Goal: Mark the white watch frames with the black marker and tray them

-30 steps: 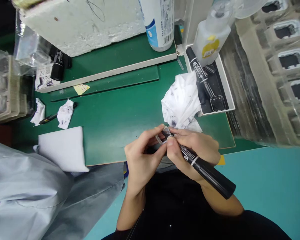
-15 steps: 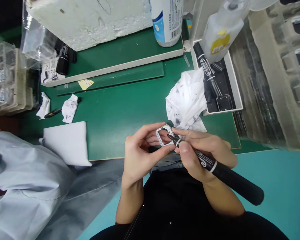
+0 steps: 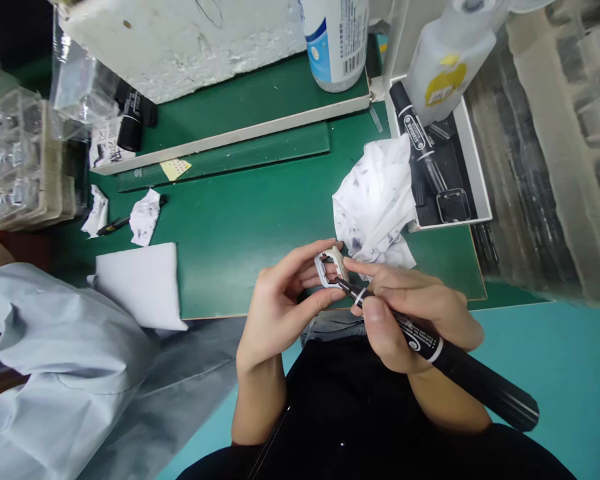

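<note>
Between its thumb and fingers, my left hand (image 3: 275, 310) holds a small silver-white watch case frame (image 3: 321, 270), squarish with rounded corners and an open middle. My right hand (image 3: 420, 313) grips a black marker pen (image 3: 460, 363), its tip against or very close to the frame's lower right inner edge. The right index finger reaches to the frame's right side. Just beyond the hands lies a crumpled white cloth (image 3: 373, 200) with dark ink stains.
A white box (image 3: 473, 160) at the right holds another marker (image 3: 410, 120), a dark watch case (image 3: 453, 205) and a clear bottle (image 3: 450, 67). Clear plastic trays (image 3: 540, 153) stand beyond it. A white pad (image 3: 140, 287) lies left, near a co-worker's grey sleeve (image 3: 70, 353).
The frame has been tilted in my left hand, showing more of its side wall. The marker tip has shifted down toward the frame's lower edge.
</note>
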A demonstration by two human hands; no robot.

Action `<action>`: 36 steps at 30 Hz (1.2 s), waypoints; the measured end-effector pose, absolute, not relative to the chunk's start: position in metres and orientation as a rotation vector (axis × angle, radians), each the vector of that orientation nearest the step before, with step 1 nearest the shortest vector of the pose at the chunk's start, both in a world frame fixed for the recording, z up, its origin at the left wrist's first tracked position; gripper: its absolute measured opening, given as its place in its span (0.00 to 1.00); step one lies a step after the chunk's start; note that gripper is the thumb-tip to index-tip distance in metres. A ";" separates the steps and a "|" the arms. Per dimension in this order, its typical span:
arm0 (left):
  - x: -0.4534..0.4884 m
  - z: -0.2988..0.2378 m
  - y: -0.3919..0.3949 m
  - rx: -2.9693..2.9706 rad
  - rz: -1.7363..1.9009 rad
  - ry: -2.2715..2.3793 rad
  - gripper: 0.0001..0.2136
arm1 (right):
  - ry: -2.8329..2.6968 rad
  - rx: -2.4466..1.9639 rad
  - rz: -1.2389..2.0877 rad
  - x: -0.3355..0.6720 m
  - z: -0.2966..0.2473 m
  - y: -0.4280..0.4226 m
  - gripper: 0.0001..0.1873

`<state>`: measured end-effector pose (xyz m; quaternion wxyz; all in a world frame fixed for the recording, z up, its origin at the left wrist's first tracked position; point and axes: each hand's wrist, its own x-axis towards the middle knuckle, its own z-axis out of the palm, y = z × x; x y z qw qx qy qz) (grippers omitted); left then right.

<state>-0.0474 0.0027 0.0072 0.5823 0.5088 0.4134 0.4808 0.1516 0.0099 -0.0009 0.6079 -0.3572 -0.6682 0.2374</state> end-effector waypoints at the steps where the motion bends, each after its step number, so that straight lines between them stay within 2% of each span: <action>1: -0.048 0.007 0.003 1.191 1.122 0.966 0.27 | -1.543 -0.789 0.553 0.151 -0.001 0.011 0.11; 7: -0.050 0.005 0.000 1.218 1.084 1.004 0.30 | -1.400 -0.719 0.509 0.139 0.002 0.012 0.15; 13: -0.048 0.005 0.000 1.198 1.108 0.987 0.31 | -1.447 -0.739 0.502 0.140 0.003 0.013 0.10; 22: -0.036 0.009 -0.003 1.072 1.230 1.179 0.33 | -1.467 -0.953 0.569 0.141 0.005 0.002 0.18; 36: -0.036 -0.006 -0.009 1.304 1.261 1.291 0.28 | -1.533 -1.044 0.537 0.141 0.006 -0.002 0.13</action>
